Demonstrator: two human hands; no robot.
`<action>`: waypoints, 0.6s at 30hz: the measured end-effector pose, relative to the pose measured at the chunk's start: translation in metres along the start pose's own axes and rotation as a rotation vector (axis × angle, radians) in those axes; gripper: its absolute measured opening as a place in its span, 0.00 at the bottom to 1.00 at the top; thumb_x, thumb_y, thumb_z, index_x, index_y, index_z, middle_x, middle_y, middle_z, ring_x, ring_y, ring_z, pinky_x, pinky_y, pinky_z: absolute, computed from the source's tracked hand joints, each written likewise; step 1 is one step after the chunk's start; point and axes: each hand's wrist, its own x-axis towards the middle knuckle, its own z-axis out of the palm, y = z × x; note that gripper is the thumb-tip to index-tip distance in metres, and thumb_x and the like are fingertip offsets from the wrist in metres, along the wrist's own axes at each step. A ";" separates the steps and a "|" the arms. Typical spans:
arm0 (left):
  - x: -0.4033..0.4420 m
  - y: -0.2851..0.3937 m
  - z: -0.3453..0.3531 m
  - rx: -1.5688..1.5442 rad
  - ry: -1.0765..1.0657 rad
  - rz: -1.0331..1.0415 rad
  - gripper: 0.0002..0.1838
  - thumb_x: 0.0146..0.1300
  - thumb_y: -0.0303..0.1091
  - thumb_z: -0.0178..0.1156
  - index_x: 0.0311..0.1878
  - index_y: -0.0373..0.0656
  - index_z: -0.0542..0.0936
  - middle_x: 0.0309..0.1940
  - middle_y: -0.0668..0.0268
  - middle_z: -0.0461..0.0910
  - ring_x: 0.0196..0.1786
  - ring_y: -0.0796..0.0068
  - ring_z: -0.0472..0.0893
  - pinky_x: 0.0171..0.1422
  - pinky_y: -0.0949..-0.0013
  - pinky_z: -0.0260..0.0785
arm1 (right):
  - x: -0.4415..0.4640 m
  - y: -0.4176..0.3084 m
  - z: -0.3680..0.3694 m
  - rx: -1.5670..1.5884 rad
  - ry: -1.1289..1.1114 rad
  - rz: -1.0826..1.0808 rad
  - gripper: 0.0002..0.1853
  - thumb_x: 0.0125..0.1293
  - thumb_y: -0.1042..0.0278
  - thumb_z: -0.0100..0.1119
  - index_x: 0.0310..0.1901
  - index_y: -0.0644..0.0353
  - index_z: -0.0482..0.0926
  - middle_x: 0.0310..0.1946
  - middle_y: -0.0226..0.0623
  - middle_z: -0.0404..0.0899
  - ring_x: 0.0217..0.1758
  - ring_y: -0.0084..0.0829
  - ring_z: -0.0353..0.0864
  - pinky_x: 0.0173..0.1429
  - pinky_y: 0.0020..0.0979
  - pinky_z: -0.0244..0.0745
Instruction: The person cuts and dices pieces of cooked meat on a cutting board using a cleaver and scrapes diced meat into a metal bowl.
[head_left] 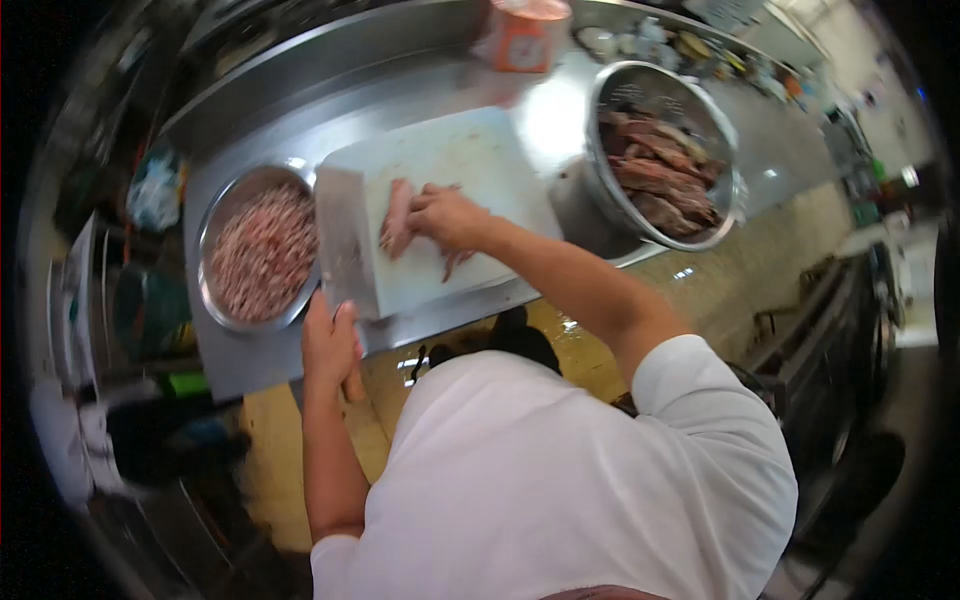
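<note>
My left hand [328, 342] is wrapped round the handle of a wide cleaver [345, 240], whose broad blade lies over the left part of a white cutting board [490, 150]. On the board, a pale pink strip of meat [397, 218] sits just right of the blade. My right hand [448, 217] has its fingers bunched together, gripping meat at that strip's right side. Smaller meat pieces [457, 262] show beneath this hand. Left of the blade stands a metal bowl [207, 290] of finely cut meat [265, 252].
A metal colander [727, 120] with large dark meat pieces [662, 175] stands at the right of the steel table [410, 92]. An orange and white container [525, 38] is at the back. Small items [690, 48] line the upper right edge.
</note>
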 end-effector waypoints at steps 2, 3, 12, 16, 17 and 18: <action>0.002 0.005 0.005 0.045 -0.076 0.007 0.13 0.77 0.33 0.56 0.59 0.40 0.73 0.21 0.70 0.72 0.18 0.80 0.72 0.22 0.70 0.68 | -0.012 0.005 -0.015 -0.028 -0.019 0.085 0.15 0.52 0.68 0.68 0.44 0.46 0.89 0.43 0.35 0.83 0.52 0.45 0.79 0.58 0.42 0.77; 0.003 0.008 0.009 0.084 -0.112 0.036 0.12 0.77 0.33 0.57 0.58 0.39 0.73 0.20 0.70 0.72 0.18 0.79 0.72 0.22 0.70 0.68 | -0.020 0.002 -0.028 0.007 0.088 0.129 0.13 0.54 0.68 0.69 0.44 0.48 0.89 0.42 0.36 0.83 0.51 0.45 0.79 0.57 0.41 0.78; 0.023 -0.001 0.086 0.448 -0.546 0.362 0.09 0.76 0.31 0.56 0.46 0.34 0.70 0.27 0.46 0.81 0.30 0.43 0.82 0.37 0.49 0.73 | -0.117 -0.010 -0.063 0.015 0.590 0.372 0.05 0.60 0.75 0.70 0.38 0.57 0.85 0.37 0.42 0.80 0.40 0.48 0.83 0.46 0.43 0.80; 0.040 0.000 0.081 0.486 -0.491 0.278 0.10 0.74 0.30 0.56 0.48 0.33 0.70 0.35 0.37 0.83 0.45 0.27 0.81 0.48 0.41 0.72 | -0.129 -0.013 -0.014 -0.059 0.592 0.431 0.04 0.59 0.76 0.68 0.36 0.57 0.84 0.37 0.40 0.80 0.41 0.48 0.83 0.46 0.43 0.81; 0.041 0.003 0.080 0.492 -0.506 0.293 0.10 0.74 0.30 0.56 0.48 0.33 0.70 0.35 0.37 0.83 0.45 0.27 0.81 0.48 0.41 0.72 | -0.129 -0.014 -0.001 -0.004 0.582 0.417 0.05 0.58 0.76 0.68 0.35 0.56 0.84 0.37 0.40 0.79 0.42 0.49 0.83 0.48 0.43 0.81; 0.041 0.006 0.079 0.527 -0.459 0.310 0.10 0.74 0.30 0.56 0.49 0.33 0.70 0.36 0.36 0.83 0.45 0.27 0.81 0.49 0.40 0.72 | -0.129 -0.017 0.002 0.055 0.572 0.399 0.05 0.57 0.75 0.68 0.35 0.55 0.83 0.38 0.40 0.79 0.44 0.50 0.83 0.51 0.44 0.81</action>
